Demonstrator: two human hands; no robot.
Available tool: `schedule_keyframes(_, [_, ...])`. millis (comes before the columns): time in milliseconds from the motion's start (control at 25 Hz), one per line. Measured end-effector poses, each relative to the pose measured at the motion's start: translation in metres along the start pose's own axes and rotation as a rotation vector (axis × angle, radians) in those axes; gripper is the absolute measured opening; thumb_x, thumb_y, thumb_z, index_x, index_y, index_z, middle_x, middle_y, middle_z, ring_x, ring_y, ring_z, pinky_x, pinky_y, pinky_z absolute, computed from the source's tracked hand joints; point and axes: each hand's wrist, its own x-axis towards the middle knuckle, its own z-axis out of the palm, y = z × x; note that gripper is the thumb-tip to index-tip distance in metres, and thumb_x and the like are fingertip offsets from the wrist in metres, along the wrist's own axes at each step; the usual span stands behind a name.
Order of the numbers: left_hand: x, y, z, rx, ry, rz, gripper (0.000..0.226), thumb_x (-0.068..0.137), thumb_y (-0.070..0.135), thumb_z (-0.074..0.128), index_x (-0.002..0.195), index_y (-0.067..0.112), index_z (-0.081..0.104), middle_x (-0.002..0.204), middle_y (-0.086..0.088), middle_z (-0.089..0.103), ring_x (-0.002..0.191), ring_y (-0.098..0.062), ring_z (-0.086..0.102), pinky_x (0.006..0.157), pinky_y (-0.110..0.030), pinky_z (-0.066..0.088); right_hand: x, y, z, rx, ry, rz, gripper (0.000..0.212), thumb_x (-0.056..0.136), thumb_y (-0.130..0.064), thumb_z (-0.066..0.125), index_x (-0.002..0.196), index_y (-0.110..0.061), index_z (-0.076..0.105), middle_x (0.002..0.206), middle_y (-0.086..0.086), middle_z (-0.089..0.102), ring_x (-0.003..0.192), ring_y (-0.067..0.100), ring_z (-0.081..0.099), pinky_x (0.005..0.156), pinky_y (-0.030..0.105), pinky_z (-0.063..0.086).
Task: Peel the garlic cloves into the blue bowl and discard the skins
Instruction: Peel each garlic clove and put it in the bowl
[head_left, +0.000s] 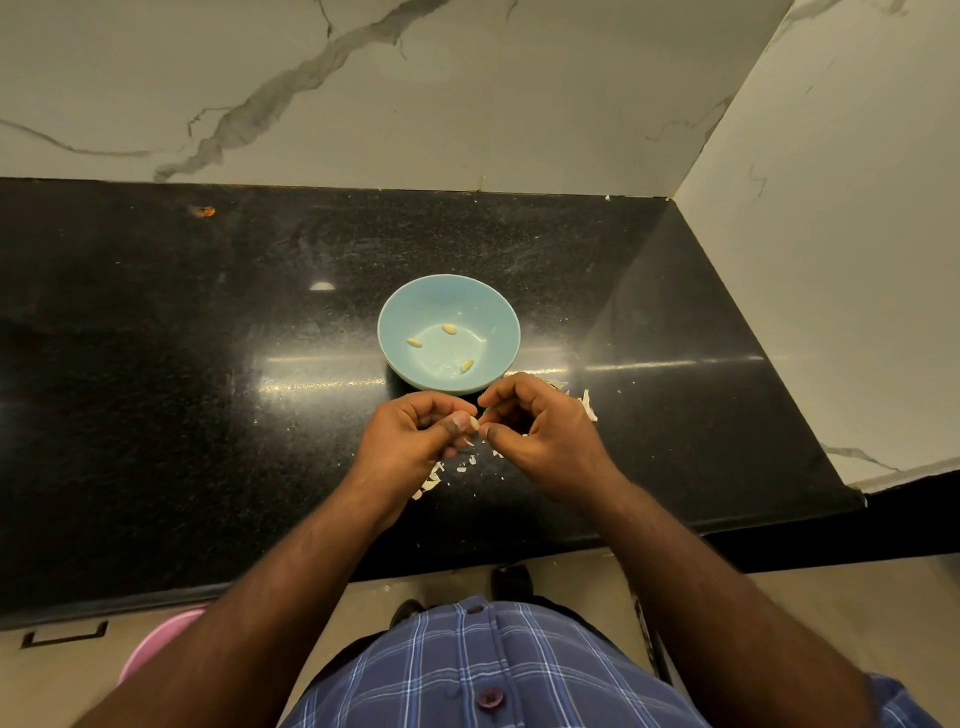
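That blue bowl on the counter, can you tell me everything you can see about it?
The blue bowl is round, pale blue and smooth, seemingly glazed ceramic, with light glinting off its inside. It stands upright on the black speckled counter, just beyond the person's hands, which do not appear to touch it. Three small peeled garlic cloves lie apart from one another on its bottom. Papery skins lie on the counter near its right front edge.
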Motion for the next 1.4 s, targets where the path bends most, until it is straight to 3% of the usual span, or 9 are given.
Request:
schedule_keyframes(320, [-0.002,0.001,0.000,-0.131,-0.077,-0.090,0.012,0.095,0.003,0.065,0.096,0.009,0.075,0.084,-0.010,0.074,0.071,-0.012,0.065,0.062,-0.021,0.052,0.004,0.005,0.001,-0.053,0.087,0.002,0.020,0.088,-0.008,0.069,0.094,-0.026,0.063,0.077,-0.011,0.064,0.070,0.012,0.061,0.065,0.033,0.055])
schedule_keyframes(520, [-0.001,0.003,-0.001,-0.194,-0.088,-0.158,0.012,0.095,0.010,0.066,0.104,0.007,0.073,0.098,-0.018,0.077,0.079,-0.016,0.071,0.066,-0.021,0.055,0.007,0.012,-0.008,-0.058,0.089,0.047,0.015,0.094,-0.012,0.069,0.105,-0.020,0.075,0.092,-0.013,0.073,0.088,0.003,0.069,0.081,0.026,0.057])
schedule_keyframes(640, [-0.001,0.005,0.001,-0.179,-0.057,-0.143,0.010,0.094,0.008,0.068,0.101,0.007,0.074,0.087,-0.011,0.076,0.072,-0.012,0.068,0.061,-0.018,0.053,0.006,0.010,-0.010,0.015,0.032,0.046,0.019,0.093,-0.015,0.073,0.110,-0.021,0.075,0.099,-0.009,0.075,0.095,0.007,0.070,0.087,0.031,0.059])
schedule_keyframes(880, [-0.001,0.003,0.002,-0.146,-0.053,-0.115,0.009,0.092,0.004,0.069,0.095,0.009,0.076,0.080,-0.008,0.073,0.070,-0.012,0.063,0.060,-0.020,0.050,0.006,0.007,-0.006,0.260,-0.032,0.134,0.022,0.087,-0.006,0.077,0.106,-0.016,0.072,0.086,-0.002,0.073,0.082,0.013,0.070,0.079,0.033,0.059])
schedule_keyframes(1040, [-0.002,0.005,0.002,-0.126,-0.104,-0.136,0.010,0.094,0.005,0.066,0.095,0.009,0.076,0.081,-0.008,0.072,0.071,-0.013,0.064,0.061,-0.021,0.051,0.007,0.009,-0.004,0.295,-0.059,0.149,0.025,0.090,-0.004,0.071,0.100,-0.026,0.068,0.085,0.001,0.068,0.078,0.017,0.064,0.075,0.041,0.056])
schedule_keyframes(1160, [-0.002,0.006,0.002,-0.162,-0.131,-0.167,0.010,0.095,0.007,0.065,0.099,0.007,0.074,0.089,-0.014,0.075,0.076,-0.018,0.069,0.064,-0.023,0.054,0.008,0.012,-0.003,0.203,0.030,0.152,0.026,0.094,-0.005,0.065,0.098,-0.030,0.069,0.086,-0.002,0.068,0.077,0.012,0.063,0.072,0.034,0.053])
schedule_keyframes(1280, [-0.002,0.007,0.003,-0.228,-0.124,-0.209,0.013,0.093,0.010,0.068,0.104,0.005,0.071,0.095,-0.017,0.076,0.078,-0.019,0.071,0.065,-0.022,0.056,0.009,0.015,-0.008,0.091,0.076,0.168,0.017,0.098,-0.009,0.063,0.103,-0.021,0.074,0.087,-0.012,0.069,0.076,-0.004,0.061,0.070,0.018,0.046])
schedule_keyframes(1400, [0.001,0.007,0.004,-0.262,-0.079,-0.242,0.013,0.092,0.011,0.070,0.104,0.006,0.071,0.091,-0.014,0.076,0.074,-0.015,0.070,0.062,-0.020,0.056,0.007,0.017,-0.015,-0.014,0.069,0.141,0.008,0.096,-0.023,0.069,0.099,-0.023,0.076,0.085,-0.015,0.069,0.080,-0.002,0.064,0.071,0.020,0.049])
